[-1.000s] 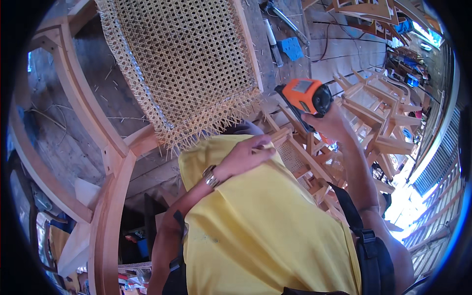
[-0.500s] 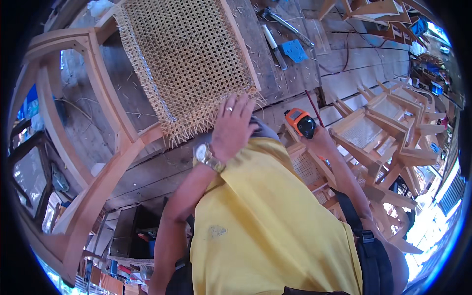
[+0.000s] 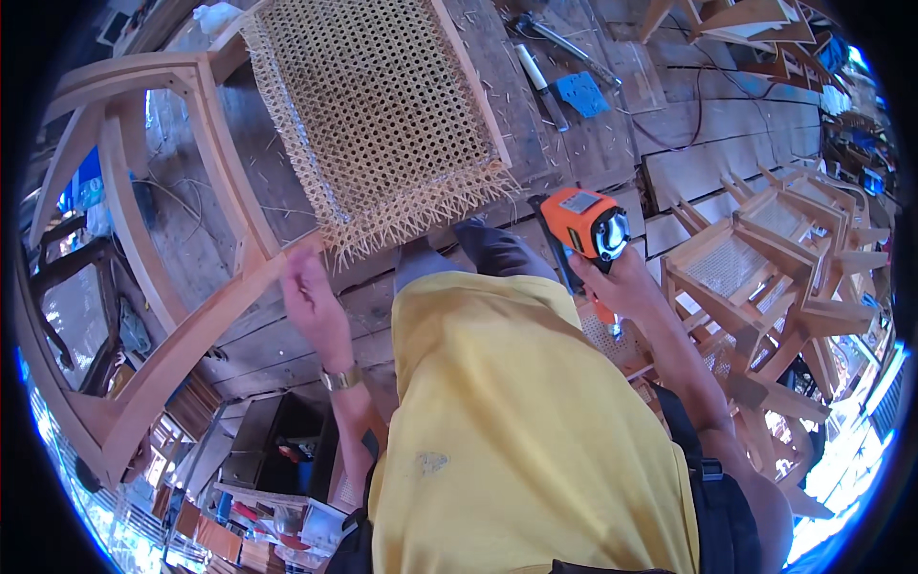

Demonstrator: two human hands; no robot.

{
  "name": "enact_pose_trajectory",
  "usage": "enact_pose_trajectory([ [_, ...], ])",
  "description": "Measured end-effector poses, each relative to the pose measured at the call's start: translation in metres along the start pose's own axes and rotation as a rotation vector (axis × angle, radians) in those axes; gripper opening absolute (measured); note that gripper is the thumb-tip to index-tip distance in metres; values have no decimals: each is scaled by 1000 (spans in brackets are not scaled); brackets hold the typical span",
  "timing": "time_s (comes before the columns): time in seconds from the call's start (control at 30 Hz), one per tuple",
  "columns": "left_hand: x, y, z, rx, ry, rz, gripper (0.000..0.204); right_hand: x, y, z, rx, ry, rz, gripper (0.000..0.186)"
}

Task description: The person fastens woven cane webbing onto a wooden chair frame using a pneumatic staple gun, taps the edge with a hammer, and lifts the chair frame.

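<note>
My right hand (image 3: 617,282) is closed round the grip of an orange and black power tool shaped like a staple or nail gun (image 3: 579,225), held up off the floor to the right of my legs. My left hand (image 3: 314,301) is at the corner of a bare wooden chair frame (image 3: 212,330), by the rail end. Its fingers are smeared and partly hidden, so whether they grip the wood does not show. Beyond my knees, a sheet of woven cane webbing (image 3: 382,115) with a frayed near edge covers part of the frame.
A hammer-like tool (image 3: 564,46), a white-handled tool (image 3: 541,86) and a blue piece (image 3: 580,95) lie on the planks at the far right. Stacked wooden chair frames (image 3: 765,258) stand on my right. A dark red hose (image 3: 690,143) runs over the boards.
My left hand has left the cane's near edge and moved left to the chair frame's corner. The orange tool in my right hand has come up and shows more fully.
</note>
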State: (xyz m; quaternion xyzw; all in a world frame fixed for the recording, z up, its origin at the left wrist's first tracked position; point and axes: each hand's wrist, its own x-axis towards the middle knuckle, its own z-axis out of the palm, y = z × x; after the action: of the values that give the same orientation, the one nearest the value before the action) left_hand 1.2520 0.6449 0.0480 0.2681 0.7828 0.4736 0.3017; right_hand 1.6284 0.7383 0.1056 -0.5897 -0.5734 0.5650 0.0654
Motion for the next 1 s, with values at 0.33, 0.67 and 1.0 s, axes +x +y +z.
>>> enact_pose_trajectory([
  [0.33, 98, -35, 41, 48, 4, 187, 42, 34, -82, 34, 19, 92, 156, 19],
  [0.67, 166, -57, 47, -583, -222, -583, 63, 78, -121, 54, -16, 77, 409, 22],
  [1.0, 165, -44, 61, -620, -194, -705, 48, 91, -120, 65, -178, 60, 443, 32],
])
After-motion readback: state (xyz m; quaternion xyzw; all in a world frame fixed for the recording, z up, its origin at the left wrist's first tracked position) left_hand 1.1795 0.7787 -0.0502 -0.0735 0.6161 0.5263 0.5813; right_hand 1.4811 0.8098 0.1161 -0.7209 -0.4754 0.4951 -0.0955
